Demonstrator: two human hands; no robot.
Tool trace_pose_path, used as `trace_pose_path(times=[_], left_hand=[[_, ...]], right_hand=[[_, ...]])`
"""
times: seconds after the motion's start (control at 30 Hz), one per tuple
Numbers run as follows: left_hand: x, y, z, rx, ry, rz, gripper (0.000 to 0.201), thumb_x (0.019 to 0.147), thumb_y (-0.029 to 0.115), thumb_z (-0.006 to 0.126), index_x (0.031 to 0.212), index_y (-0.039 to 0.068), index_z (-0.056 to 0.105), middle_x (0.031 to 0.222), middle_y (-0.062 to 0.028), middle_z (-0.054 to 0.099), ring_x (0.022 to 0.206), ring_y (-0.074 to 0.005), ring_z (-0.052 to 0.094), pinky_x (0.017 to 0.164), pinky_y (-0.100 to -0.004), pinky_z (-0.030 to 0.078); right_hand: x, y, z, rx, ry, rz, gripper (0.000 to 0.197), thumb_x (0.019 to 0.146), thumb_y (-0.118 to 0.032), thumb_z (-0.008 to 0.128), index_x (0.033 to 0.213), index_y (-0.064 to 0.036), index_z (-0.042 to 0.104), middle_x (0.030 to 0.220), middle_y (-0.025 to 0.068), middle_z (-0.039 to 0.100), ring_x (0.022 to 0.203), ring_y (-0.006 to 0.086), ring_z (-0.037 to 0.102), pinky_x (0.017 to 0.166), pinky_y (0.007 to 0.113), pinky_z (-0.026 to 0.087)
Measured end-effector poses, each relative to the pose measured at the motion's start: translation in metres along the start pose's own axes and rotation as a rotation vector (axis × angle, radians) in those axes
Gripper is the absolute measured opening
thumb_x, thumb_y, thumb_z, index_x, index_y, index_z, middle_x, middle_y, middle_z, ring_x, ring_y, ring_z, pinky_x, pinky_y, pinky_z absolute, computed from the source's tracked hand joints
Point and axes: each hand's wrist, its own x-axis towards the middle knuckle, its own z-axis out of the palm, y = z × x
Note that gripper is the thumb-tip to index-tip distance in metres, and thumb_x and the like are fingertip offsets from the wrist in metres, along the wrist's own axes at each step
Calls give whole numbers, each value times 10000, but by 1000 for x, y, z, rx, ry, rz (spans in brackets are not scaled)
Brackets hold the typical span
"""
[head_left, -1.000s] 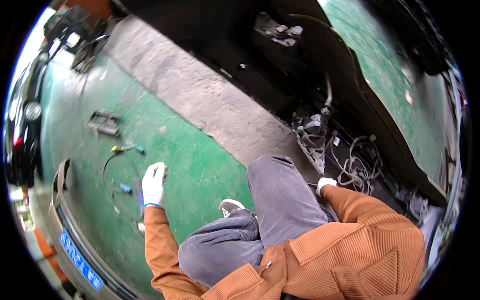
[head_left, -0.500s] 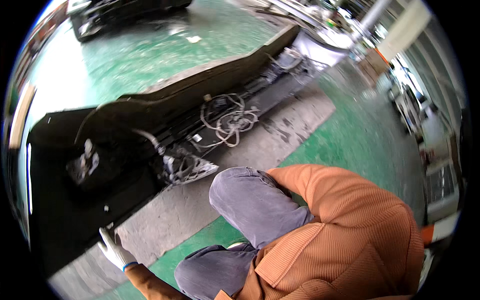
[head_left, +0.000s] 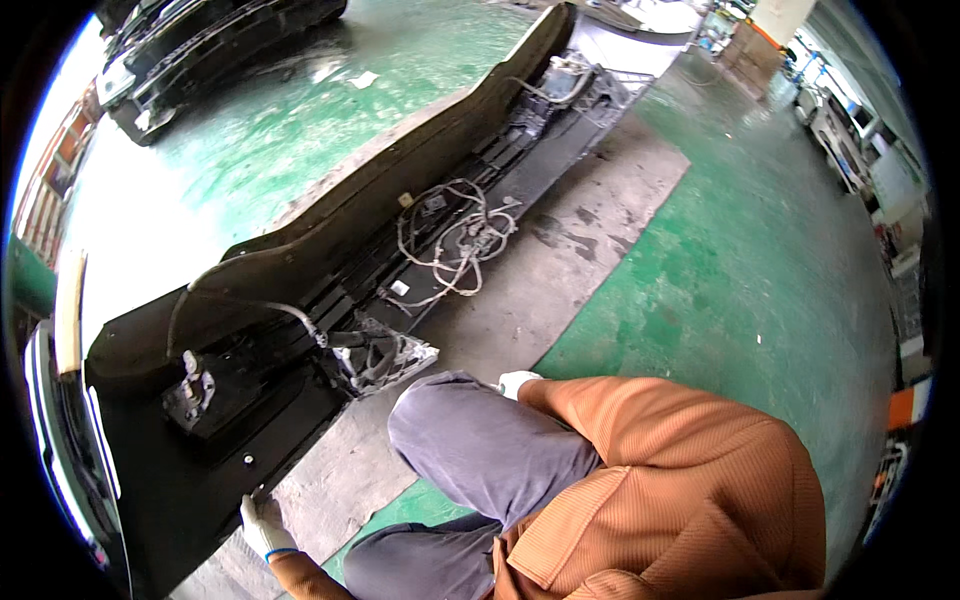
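A long black vehicle bumper point(head_left: 310, 425) lies with its hollow inner side up, running from near left to far right. My left hand point(head_left: 264, 530), in a white glove with a blue cuff, is closed at its near edge, with some fingers hidden. Close to that hand a small white clip point(head_left: 249, 460) sits on the black surface. Tangled grey wiring point(head_left: 465, 240) is heaped in the middle of the bumper. Just beyond my raised knee, my gloved right hand point(head_left: 517, 383) shows only in part; its fingers are mostly hidden.
Grey cardboard point(head_left: 540, 270) lies under the bumper on the green floor point(head_left: 700, 310). Another dark bumper-like part point(head_left: 220, 60) stands at the far left. A wooden strip point(head_left: 70, 310) is at the left edge. A pillar point(head_left: 780, 25) and cluttered shelving are on the right.
The view has shifted and become sharper. My right hand now shows beyond the knee, where before it was hidden. My left hand stays at the bumper's near edge.
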Motion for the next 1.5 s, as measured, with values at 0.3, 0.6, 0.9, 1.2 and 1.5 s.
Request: trace_pose_path(times=[0.3,0.6,0.9,1.2,1.5], left_hand=[[-53,56,-16,157,-27,-195,553,1112,344,518,1575,51,443,1502,-272,571,1307,-418,618,1159,-502,469],[-151,124,-5,659,81,-40,570,1068,399,645,1453,-14,568,1294,-164,725,1130,-253,724,1004,-362,558],[-132,126,-38,668,50,-53,430,1060,331,680,1363,27,649,1199,-95,753,1057,-188,724,916,-318,564],[-101,144,-42,731,-41,32,487,1064,375,683,1378,7,634,1248,-122,742,1103,-218,718,966,-346,557],[-101,153,-48,666,68,137,574,1022,441,740,1300,-53,643,1242,-153,722,1144,-254,719,995,-376,563]], right_hand=[[53,-85,-10,-371,-50,-51,407,949,-247,605,1266,-66,785,1346,187,735,1269,368,705,1045,477,569],[59,-95,-11,-360,-51,98,469,886,-264,683,1284,-25,743,1396,239,686,1321,426,643,1098,467,530],[55,-96,-22,-335,-18,156,546,898,-333,717,1367,-57,676,1432,238,665,1351,432,618,1130,490,509],[36,-49,-55,13,358,146,470,917,-336,719,1279,-46,644,1326,245,701,1251,411,674,1089,493,527],[0,-200,-156,415,433,-723,756,881,-292,859,1498,10,541,1399,207,671,1301,314,643,1125,398,501]])
